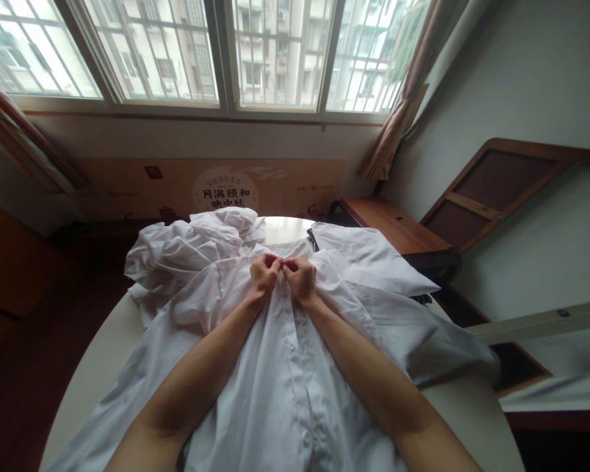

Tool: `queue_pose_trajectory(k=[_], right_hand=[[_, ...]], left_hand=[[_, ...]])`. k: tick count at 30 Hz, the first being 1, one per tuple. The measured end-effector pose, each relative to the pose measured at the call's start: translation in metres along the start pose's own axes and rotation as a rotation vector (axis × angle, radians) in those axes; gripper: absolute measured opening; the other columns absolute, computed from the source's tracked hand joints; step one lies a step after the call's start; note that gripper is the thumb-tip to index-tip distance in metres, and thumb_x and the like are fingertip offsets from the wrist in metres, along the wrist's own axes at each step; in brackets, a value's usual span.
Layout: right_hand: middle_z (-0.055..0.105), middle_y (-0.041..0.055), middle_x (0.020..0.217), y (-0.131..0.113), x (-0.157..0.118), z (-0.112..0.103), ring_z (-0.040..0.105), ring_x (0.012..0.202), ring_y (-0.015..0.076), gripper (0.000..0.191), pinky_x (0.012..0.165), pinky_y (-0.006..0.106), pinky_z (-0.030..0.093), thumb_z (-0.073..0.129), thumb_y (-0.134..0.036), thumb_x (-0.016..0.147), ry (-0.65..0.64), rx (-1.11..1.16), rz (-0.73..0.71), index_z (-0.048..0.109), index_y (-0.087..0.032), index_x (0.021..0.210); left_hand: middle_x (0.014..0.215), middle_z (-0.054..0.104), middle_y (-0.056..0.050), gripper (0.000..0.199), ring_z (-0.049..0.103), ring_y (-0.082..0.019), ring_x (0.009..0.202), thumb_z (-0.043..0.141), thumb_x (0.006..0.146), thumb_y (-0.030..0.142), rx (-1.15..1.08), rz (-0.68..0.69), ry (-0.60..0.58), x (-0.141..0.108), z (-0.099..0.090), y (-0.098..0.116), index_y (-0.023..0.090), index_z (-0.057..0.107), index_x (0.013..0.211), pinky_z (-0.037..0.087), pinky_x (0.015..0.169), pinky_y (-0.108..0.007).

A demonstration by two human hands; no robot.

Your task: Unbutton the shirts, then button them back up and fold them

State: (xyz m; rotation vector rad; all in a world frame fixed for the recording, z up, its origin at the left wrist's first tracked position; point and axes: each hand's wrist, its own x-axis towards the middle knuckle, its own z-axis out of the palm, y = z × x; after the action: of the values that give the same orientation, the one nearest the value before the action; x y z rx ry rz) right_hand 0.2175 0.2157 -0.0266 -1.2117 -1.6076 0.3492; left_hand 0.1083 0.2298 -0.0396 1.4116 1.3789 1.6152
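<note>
A white button-front garment, probably a shirt or lab coat [255, 367], lies spread over the table with its collar end away from me. My left hand [266, 272] pinches the front edge near the collar. Right beside it, my right hand [300, 278] pinches the opposite edge, and the fingertips of both hands meet. Whatever small part sits between the fingertips is hidden. Down the front below my hands runs a row of small buttons [292, 347]. The sleeves spread out to both sides.
A crumpled heap of white cloth [177, 252] lies at the far left of the round white table [96, 367]. Folded white cloth [368, 255] is at the far right. Behind stand a wooden side table [393, 223], a printed banner [305, 180] and barred windows.
</note>
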Motion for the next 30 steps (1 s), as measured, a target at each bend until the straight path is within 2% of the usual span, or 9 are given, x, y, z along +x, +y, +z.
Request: queue_pose_trajectory(k=[3,8,13,20,24,30], right_hand=[[0.07,0.005,0.08,-0.0015,-0.0015,0.001,0.063,0.074,0.0178,0.013,0.074,0.029,0.049,0.057,-0.02,0.076,-0.017,-0.027,-0.01,0.07,-0.019,0.077],[0.068,0.0048,0.078,-0.0028,-0.0009,0.0014,0.061,0.068,0.0161,0.012,0.069,0.027,0.05,0.058,-0.024,0.076,0.054,0.028,0.031,0.067,-0.017,0.078],[0.068,0.0047,0.078,-0.0006,-0.0005,0.0019,0.062,0.066,0.0153,0.015,0.067,0.026,0.051,0.058,-0.029,0.078,0.064,0.098,0.044,0.068,-0.017,0.079],[0.069,0.0057,0.079,-0.0007,-0.0012,0.0028,0.063,0.067,0.0163,0.019,0.067,0.027,0.051,0.058,-0.034,0.079,0.076,0.094,0.058,0.068,-0.017,0.08],[0.07,0.0057,0.077,-0.0033,-0.0006,0.0022,0.064,0.065,0.0169,0.019,0.066,0.027,0.051,0.058,-0.033,0.079,0.068,0.105,0.091,0.068,-0.017,0.08],[0.069,0.0054,0.076,-0.0032,0.001,-0.0006,0.063,0.064,0.0167,0.018,0.065,0.027,0.05,0.057,-0.031,0.079,0.04,0.099,0.092,0.068,-0.017,0.08]], left_hand=[[0.068,0.061,-0.001,0.012,0.057,-0.012,0.063,0.063,0.071,0.027,-0.057,-0.007,0.033,0.0015,0.0001,0.001,0.016,0.06,0.074,0.046,0.06,-0.024],[0.068,0.063,-0.002,0.02,0.058,-0.012,0.061,0.069,0.066,0.032,-0.308,-0.123,-0.061,0.0038,0.0008,0.0012,0.014,0.064,0.074,0.048,0.062,-0.026],[0.066,0.064,-0.002,0.024,0.058,-0.011,0.059,0.074,0.06,0.033,-0.466,-0.211,-0.08,0.0037,0.001,0.003,0.013,0.066,0.071,0.049,0.063,-0.027],[0.067,0.065,-0.002,0.026,0.058,-0.011,0.06,0.072,0.063,0.037,-0.468,-0.209,-0.086,0.0021,0.0016,0.0066,0.013,0.066,0.072,0.05,0.065,-0.028],[0.065,0.065,-0.002,0.02,0.057,-0.011,0.056,0.068,0.067,0.034,-0.37,-0.155,-0.06,0.003,0.0009,0.0071,0.014,0.066,0.072,0.048,0.059,-0.026],[0.065,0.063,-0.001,0.016,0.057,-0.012,0.058,0.065,0.069,0.03,-0.288,-0.092,-0.097,0.002,0.001,0.0072,0.015,0.064,0.073,0.047,0.059,-0.025]])
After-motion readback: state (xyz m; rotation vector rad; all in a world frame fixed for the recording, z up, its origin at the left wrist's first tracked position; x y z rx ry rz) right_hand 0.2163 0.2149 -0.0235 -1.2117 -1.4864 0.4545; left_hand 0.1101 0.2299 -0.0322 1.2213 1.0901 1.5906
